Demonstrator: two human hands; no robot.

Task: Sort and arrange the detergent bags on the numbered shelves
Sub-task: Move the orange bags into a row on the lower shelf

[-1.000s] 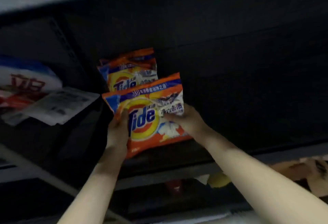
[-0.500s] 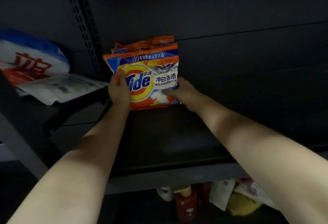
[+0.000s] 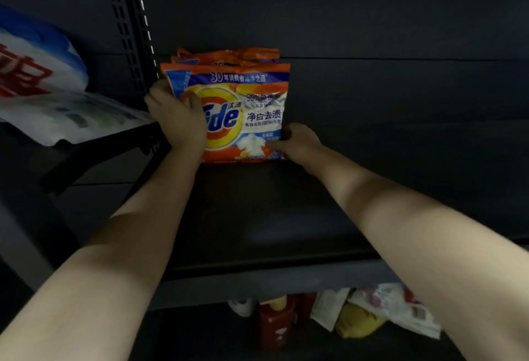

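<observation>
**Seating the front bag in the row**

Dark metal shelving fills the frame, and on the shelf [image 3: 257, 211] at centre we have an orange detergent bag [image 3: 237, 114] standing upright, against other orange bags [image 3: 229, 55] behind it. Our left hand [image 3: 179, 115] grips its left edge, thumb across the front; our right hand [image 3: 294, 143] pinches its lower right corner. We judge this the placing step: next we should square the bag with the row, then let go gently so it does not topple forward.
</observation>
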